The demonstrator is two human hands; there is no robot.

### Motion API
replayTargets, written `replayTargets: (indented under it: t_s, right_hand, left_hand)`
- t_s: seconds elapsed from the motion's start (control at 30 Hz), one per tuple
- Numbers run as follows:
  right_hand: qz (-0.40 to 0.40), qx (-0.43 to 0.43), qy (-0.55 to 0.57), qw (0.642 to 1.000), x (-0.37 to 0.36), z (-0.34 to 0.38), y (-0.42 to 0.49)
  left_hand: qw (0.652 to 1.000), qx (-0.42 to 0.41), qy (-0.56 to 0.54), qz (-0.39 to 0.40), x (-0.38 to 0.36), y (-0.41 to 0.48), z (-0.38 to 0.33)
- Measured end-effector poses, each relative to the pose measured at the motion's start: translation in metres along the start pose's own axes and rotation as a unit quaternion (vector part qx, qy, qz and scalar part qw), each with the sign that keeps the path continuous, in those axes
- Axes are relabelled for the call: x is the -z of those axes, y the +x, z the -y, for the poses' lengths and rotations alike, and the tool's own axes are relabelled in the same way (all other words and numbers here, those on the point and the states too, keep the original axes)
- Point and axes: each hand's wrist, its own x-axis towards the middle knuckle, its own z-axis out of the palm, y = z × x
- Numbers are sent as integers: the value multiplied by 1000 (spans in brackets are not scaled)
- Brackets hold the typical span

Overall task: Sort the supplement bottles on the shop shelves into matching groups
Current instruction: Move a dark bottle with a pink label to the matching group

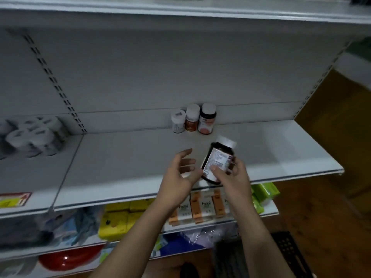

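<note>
My right hand (232, 177) grips a dark brown supplement bottle (217, 157) with a white cap and a white printed label, tilted above the front of the white shelf (120, 163). Just left of that bottle my left hand (180, 173) hovers with its fingers spread and relaxed, holding nothing. Three bottles stand in a row at the back of the shelf: a small white bottle (178, 121), an orange-labelled bottle (192, 117) and a dark bottle with a pink label (207, 118).
Several white-capped jars (34, 135) crowd the neighbouring shelf bay at the left. Below are orange and white boxes (200, 207), yellow packs (118, 219), green packs (263, 192) and a red bowl (68, 257). A black crate (289, 253) sits on the floor.
</note>
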Motion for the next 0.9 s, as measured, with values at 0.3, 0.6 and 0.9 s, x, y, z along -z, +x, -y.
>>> replayTargets:
  t_s: [0.3, 0.6, 0.9]
  right_hand:
    - [122, 39, 21, 992, -56, 24, -171]
    - [122, 154, -42, 980, -81, 25, -269]
    - [213, 86, 39, 972, -44, 42, -269]
  left_hand:
    - [982, -1, -185, -23, 78, -150, 15]
    - [959, 0, -281, -33, 101, -228, 18]
    - [960, -44, -274, -25, 74, -243, -13]
